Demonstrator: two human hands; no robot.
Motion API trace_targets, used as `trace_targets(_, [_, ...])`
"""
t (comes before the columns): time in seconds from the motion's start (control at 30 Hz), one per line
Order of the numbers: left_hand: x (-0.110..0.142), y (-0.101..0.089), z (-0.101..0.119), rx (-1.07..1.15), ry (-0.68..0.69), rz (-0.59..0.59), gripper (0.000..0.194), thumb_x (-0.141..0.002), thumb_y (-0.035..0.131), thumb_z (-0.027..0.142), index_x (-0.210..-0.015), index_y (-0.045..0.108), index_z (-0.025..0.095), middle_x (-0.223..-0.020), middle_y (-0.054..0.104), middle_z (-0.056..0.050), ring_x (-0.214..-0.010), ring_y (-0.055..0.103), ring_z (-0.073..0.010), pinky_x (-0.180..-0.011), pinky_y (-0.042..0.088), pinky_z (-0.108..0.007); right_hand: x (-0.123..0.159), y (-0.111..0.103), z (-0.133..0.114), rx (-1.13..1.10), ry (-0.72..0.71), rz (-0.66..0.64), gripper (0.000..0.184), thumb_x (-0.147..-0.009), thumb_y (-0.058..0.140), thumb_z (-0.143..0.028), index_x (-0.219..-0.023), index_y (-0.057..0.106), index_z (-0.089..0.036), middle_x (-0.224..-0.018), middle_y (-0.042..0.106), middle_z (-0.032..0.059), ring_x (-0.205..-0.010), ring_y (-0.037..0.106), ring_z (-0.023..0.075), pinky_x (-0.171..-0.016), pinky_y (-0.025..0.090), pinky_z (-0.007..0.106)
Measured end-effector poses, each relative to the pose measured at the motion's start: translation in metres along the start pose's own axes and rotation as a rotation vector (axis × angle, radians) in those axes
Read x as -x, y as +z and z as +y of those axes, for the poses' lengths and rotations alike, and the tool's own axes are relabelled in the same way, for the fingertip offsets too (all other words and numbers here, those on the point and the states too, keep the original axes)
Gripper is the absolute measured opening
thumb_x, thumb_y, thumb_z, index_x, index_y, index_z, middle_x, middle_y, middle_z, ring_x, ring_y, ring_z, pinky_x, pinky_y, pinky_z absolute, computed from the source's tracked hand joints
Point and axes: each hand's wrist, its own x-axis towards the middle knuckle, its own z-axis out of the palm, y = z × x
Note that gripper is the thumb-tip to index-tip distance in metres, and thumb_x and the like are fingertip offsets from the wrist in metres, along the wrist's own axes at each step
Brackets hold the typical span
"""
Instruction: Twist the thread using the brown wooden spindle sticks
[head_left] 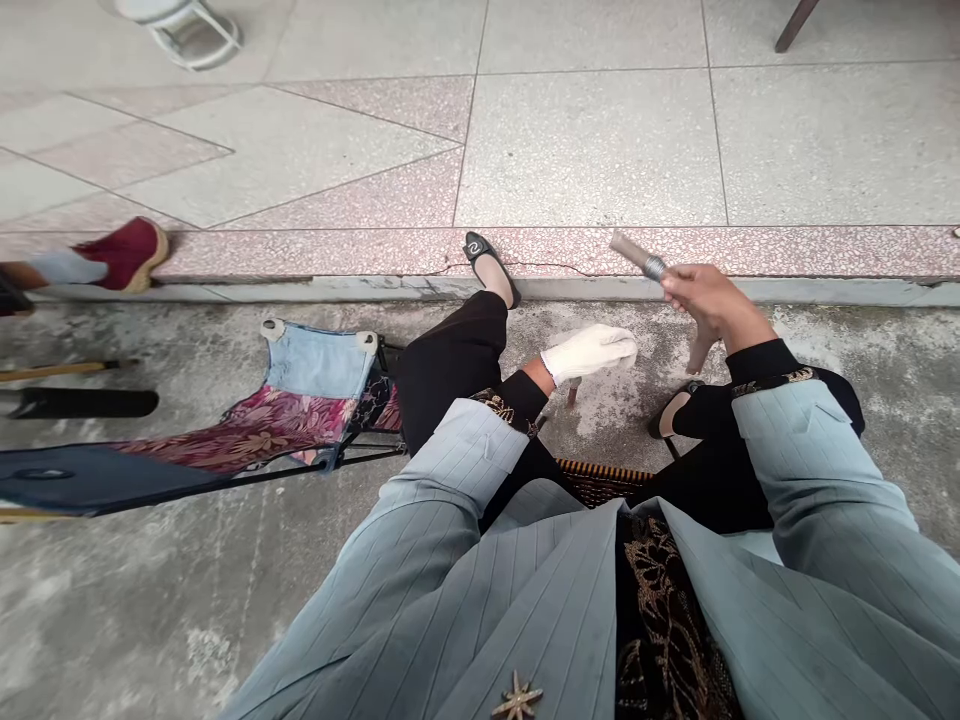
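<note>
A white knitted glove covers my left hand [592, 352], which hovers between my knees. Its fingers are pressed together and bent; anything in them is hidden. My right hand [701, 295] is bare and closed on a short greyish-brown rod [628, 248] with a band of silver wire coiled round it. The rod points up and to the left, past the concrete step edge. Just under my right hand, a pale brown shape [702, 348] hangs down, too blurred to name. The two hands are apart, with my left hand lower and nearer to me.
I sit on a woven seat [604, 482]. At left stands a folding chair [300, 400] with patterned fabric. Another person's red shoe [127, 255] rests by the raised tiled step [360, 250]. A white stool [191, 35] and a brown furniture leg [795, 25] stand beyond.
</note>
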Motion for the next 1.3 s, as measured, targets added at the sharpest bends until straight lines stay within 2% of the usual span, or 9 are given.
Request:
trace_targets(0.27, [0.005,-0.016,-0.001,-0.091,0.052,0.134,0.037,-0.093,0.045,0.043,-0.077,0.063,0.015,-0.068,0.059,0.001,-0.059,0.048,-0.0099,-0.059,0.035,-0.024,-0.002,0.006,-0.001,0.798,-0.046,-0.19,0.035,-0.079,0.067,-0.035,-0.109,0.077,-0.019,-0.091,0.072,0.0053,-0.082,0.062,0.0211,-0.072,0.042,0.03])
trace_targets(0.4, [0.005,-0.025,-0.006,-0.094,0.005,0.223,0.033,-0.09,0.049,0.042,-0.075,0.06,0.014,-0.065,0.055,0.002,-0.058,0.044,-0.0093,-0.058,0.033,-0.023,0.001,0.004,-0.004,0.799,-0.043,-0.61,0.041,-0.075,0.073,-0.043,-0.111,0.077,-0.024,-0.091,0.073,0.0035,-0.079,0.061,0.0189,-0.071,0.043,0.029])
trace_targets(0.53, [0.001,-0.024,-0.012,0.056,-0.04,0.294,0.033,-0.09,0.051,0.044,-0.077,0.057,0.014,-0.068,0.054,0.001,-0.059,0.043,-0.0088,-0.057,0.034,-0.022,0.007,-0.002,-0.009,0.514,-0.061,-0.953,0.05,-0.073,0.076,-0.046,-0.116,0.075,-0.022,-0.082,0.071,0.0015,-0.069,0.056,0.0139,-0.066,0.043,0.027])
trace_targets(0.63, [-0.003,-0.016,-0.015,0.195,-0.026,0.275,0.033,-0.092,0.049,0.044,-0.079,0.057,0.015,-0.072,0.057,-0.001,-0.059,0.045,-0.0085,-0.057,0.037,-0.022,0.016,-0.005,-0.015,0.216,-0.136,-0.828,0.051,-0.072,0.078,-0.045,-0.115,0.073,-0.018,-0.079,0.067,0.0011,-0.064,0.053,0.0118,-0.063,0.044,0.027])
trace_targets(0.77, [-0.004,-0.006,-0.014,0.223,-0.025,0.141,0.036,-0.095,0.046,0.044,-0.078,0.059,0.015,-0.071,0.057,-0.001,-0.055,0.044,-0.0073,-0.054,0.036,-0.021,0.021,-0.004,-0.02,-0.12,-0.237,-0.385,0.044,-0.071,0.079,-0.047,-0.098,0.07,-0.015,-0.072,0.059,0.0001,-0.058,0.048,0.0101,-0.059,0.044,0.026])
trace_targets(0.87, [-0.001,-0.006,-0.01,0.152,-0.013,0.055,0.039,-0.094,0.047,0.046,-0.076,0.061,0.014,-0.07,0.056,-0.001,-0.055,0.043,-0.0073,-0.053,0.035,-0.021,0.015,0.0,-0.016,-0.102,-0.17,-0.153,0.037,-0.072,0.078,-0.046,-0.09,0.067,-0.015,-0.07,0.056,0.0008,-0.059,0.048,0.0112,-0.059,0.043,0.027])
trace_targets(0.97, [0.003,-0.011,-0.005,0.073,0.01,0.045,0.041,-0.094,0.046,0.047,-0.074,0.062,0.014,-0.066,0.055,0.0,-0.055,0.042,-0.0078,-0.055,0.034,-0.022,0.007,0.003,-0.008,0.174,-0.065,-0.052,0.034,-0.075,0.074,-0.04,-0.096,0.07,-0.013,-0.072,0.059,0.0023,-0.063,0.051,0.0137,-0.063,0.042,0.028])
trace_targets(1.1, [0.006,-0.018,-0.001,-0.029,0.02,0.079,0.041,-0.094,0.045,0.045,-0.073,0.061,0.013,-0.069,0.059,-0.001,-0.058,0.046,-0.0091,-0.059,0.035,-0.023,0.0,0.006,-0.001,0.595,-0.07,-0.122,0.036,-0.076,0.07,-0.037,-0.105,0.075,-0.016,-0.087,0.067,0.0045,-0.079,0.057,0.0191,-0.071,0.041,0.03])
trace_targets(1.3, [0.006,-0.027,-0.012,-0.075,0.009,0.165,0.037,-0.091,0.049,0.043,-0.071,0.059,0.014,-0.066,0.056,0.001,-0.058,0.045,-0.009,-0.06,0.034,-0.023,0.003,0.009,-0.007,0.713,-0.049,-0.612,0.041,-0.07,0.077,-0.043,-0.105,0.078,-0.021,-0.089,0.073,0.0042,-0.076,0.058,0.0181,-0.069,0.041,0.029])
